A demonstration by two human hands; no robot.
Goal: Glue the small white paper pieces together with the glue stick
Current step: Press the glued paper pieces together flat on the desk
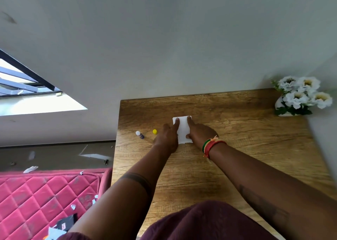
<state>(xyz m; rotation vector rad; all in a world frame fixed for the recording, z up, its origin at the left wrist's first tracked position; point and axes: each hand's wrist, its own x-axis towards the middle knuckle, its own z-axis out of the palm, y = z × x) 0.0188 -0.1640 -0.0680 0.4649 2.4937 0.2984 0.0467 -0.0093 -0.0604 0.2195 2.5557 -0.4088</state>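
A small white paper piece (183, 130) lies flat on the wooden table (246, 141), near its far middle. My left hand (168, 136) rests on the paper's left edge, its index finger stretched along it. My right hand (199, 133) presses the right edge, with index finger forward and thumb at the near corner. Both hands lie flat on the paper and grip nothing. The glue stick (139, 134), blue with its white tip uncovered, lies on the table left of my left hand. Its yellow cap (155, 131) stands apart, between the stick and my left hand.
A white vase of white flowers (302, 96) stands at the table's far right corner against the wall. The table's left edge drops to a floor and a red quilted mattress (45, 194) strewn with paper scraps.
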